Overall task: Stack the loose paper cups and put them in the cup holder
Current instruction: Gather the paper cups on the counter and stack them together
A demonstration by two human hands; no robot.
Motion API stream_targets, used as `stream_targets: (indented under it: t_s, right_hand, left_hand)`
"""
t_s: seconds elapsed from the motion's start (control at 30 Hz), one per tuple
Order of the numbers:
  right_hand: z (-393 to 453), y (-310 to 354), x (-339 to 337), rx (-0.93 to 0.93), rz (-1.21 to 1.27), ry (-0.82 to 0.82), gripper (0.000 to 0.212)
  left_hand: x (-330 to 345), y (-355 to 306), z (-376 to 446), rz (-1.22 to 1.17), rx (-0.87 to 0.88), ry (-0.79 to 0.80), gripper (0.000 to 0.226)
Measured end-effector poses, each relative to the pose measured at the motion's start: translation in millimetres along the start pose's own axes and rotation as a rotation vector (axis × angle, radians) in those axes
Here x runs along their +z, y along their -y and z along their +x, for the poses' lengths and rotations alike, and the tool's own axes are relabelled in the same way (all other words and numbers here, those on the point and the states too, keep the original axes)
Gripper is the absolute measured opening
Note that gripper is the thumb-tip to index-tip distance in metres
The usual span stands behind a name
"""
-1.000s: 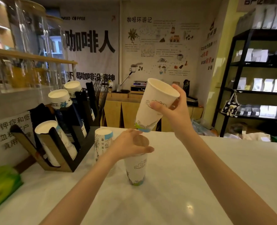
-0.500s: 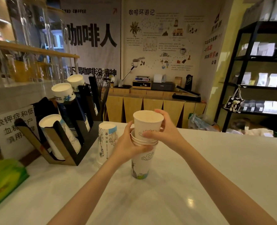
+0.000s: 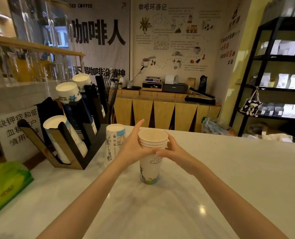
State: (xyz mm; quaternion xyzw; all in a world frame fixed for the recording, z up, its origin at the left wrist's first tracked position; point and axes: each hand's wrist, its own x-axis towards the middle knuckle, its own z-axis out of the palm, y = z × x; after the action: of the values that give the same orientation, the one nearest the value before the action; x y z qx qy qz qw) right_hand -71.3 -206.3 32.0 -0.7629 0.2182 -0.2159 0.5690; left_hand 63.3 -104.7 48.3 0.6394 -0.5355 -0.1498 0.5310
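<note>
A glossy white marble-look counter (image 3: 229, 178) fills the lower frame. At centre stands a nested stack of white printed paper cups (image 3: 151, 168); left of it an upturned white cup stack (image 3: 114, 145), a black-and-wood slanted cup holder (image 3: 74, 152), and a green packet (image 3: 3, 185) at far left.

Stack of paper cups (image 3: 151, 156): matt paper, printed outside, plain cream inside, rolled rims
Upside-down cup stack (image 3: 114, 145) beside it: same matt paper, blue and black line print
Counter (image 3: 212, 195): smooth white stone-like top, faint grey veining, glossy enough to throw back a ceiling light
Cup holder (image 3: 70, 149): flat panels, black faces with a brown wood-like edge, dull finish
Green pack (image 3: 5, 183) at the left: shiny plastic film
Back cabinet (image 3: 164, 114): pale wood panels, satin look
Shelf rack (image 3: 246, 87) at the right: black metal, matt
Wall posters (image 3: 98, 37): matt print, material unclear
</note>
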Motion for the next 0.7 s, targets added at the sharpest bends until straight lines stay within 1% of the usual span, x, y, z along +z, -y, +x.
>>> stream_targets:
  t_s: [0.07,0.1,0.2,0.3,0.43,0.53,0.6,0.7]
  right_hand:
    - [-1.1,-12.2,4.6,0.062,-0.024,0.043,0.099]
    - [-1.7,-16.8,8.0,0.084,-0.04,0.057,0.099]
    - [0.2,-20.8,17.7,0.042,-0.062,0.051,0.082]
    - [1.3,-6.3,20.4,-0.03,-0.032,-0.039,0.073]
    - [5.3,23.8,12.6,-0.169,0.01,-0.148,0.067]
    - [13.9,44.2,6.9,-0.26,0.095,-0.216,0.046]
    - [22.4,56.3,5.2,-0.32,0.166,-0.278,0.043]
    - [34.0,81.7,8.5,-0.428,0.137,-0.356,0.044]
  left_hand:
    - [-2.6,-5.3,3.8,0.012,-0.006,-0.015,0.107]
    - [-4.2,-8.7,5.7,0.012,-0.007,-0.027,0.105]
    - [-12.1,-21.9,11.2,-0.028,0.021,-0.061,0.099]
    - [-25.8,-34.2,14.9,-0.075,0.069,-0.132,0.088]
    - [-49.5,-36.6,14.5,-0.148,0.091,-0.335,0.062]
    - [-62.5,-29.7,12.6,-0.189,0.113,-0.443,0.044]
    - [-66.5,-23.8,11.8,-0.2,0.101,-0.474,0.041]
    - [-71.7,-14.7,10.3,-0.175,0.077,-0.462,0.042]
